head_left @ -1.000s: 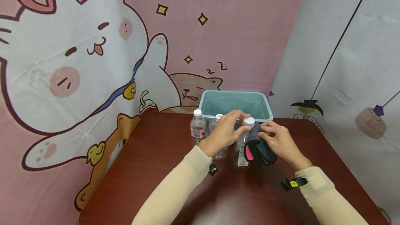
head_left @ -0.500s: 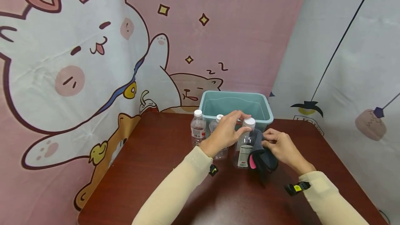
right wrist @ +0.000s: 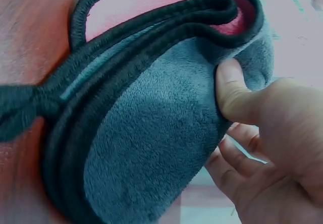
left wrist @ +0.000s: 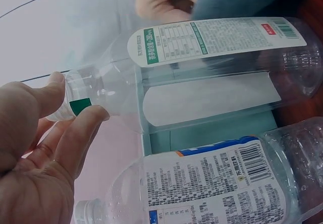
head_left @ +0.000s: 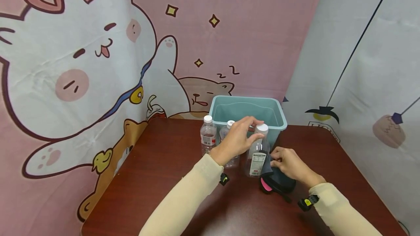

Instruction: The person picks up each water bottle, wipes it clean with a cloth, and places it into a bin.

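By its neck, just below the white cap, my left hand [head_left: 235, 139] grips an upright clear plastic bottle [head_left: 257, 163]. The left wrist view shows thumb and fingers around the neck [left wrist: 79, 94] and a white-and-green label [left wrist: 217, 40]. My right hand [head_left: 290, 164] pinches a folded grey cleaning cloth [head_left: 283, 180] with black edging and a pink inner side. This cloth lies against the lower right side of the bottle, its lower part at the tabletop. In the right wrist view, the thumb presses on the cloth's grey face [right wrist: 151, 123], with the fingers behind it.
Two more clear bottles, one at the left [head_left: 208, 137] and one partly behind my left hand [head_left: 233, 160], stand on the brown table [head_left: 170, 163]. A light-blue plastic bin [head_left: 279, 114] is behind them, near the cartoon-printed wall hanging [head_left: 262, 46].
My right hand has moved down along the bottle with the cloth, from near the neck to the lower side. My left hand stays at the neck, and the bottle's label is more exposed.
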Demonstrator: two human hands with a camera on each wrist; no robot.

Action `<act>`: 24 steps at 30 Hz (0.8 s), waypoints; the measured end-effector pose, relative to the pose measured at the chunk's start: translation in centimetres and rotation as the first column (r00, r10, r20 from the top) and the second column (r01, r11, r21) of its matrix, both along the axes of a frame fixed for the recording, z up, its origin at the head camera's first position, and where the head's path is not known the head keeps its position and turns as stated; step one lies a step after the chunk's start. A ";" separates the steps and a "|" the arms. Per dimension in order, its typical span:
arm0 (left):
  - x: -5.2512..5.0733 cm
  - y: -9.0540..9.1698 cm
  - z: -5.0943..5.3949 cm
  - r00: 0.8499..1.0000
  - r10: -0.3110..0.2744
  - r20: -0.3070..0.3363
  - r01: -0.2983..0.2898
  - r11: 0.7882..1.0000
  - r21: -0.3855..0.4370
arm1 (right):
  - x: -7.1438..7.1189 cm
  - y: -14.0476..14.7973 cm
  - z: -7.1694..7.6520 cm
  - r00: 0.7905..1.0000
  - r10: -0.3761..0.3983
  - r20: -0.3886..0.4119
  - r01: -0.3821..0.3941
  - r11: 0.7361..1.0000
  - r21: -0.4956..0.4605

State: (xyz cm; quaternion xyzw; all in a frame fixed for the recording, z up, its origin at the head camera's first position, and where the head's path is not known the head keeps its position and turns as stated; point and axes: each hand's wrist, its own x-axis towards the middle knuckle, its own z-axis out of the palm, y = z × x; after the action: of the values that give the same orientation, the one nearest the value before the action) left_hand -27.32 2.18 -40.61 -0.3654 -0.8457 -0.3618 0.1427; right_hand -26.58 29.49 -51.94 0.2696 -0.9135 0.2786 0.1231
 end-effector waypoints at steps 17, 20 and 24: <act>-0.1 0.0 0.0 1.000 0.004 -0.003 -0.004 1.000 -0.002 | 0.1 -0.4 -2.2 0.996 0.038 0.081 -0.043 0.997 0.062; -0.1 0.0 0.0 1.000 0.010 -0.003 -0.010 1.000 -0.005 | 0.0 -0.3 -2.1 0.995 0.046 0.086 -0.051 0.997 0.053; -0.1 -0.1 -0.1 1.000 0.014 0.000 -0.014 1.000 -0.007 | -0.1 -0.2 -1.9 0.994 0.057 0.096 -0.062 0.997 0.049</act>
State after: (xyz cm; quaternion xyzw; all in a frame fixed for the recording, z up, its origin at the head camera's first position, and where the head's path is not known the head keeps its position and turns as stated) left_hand -27.41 2.12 -40.70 -0.3597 -0.8496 -0.3580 0.1438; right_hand -26.65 29.26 -53.80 0.2861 -0.9169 0.2708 0.0642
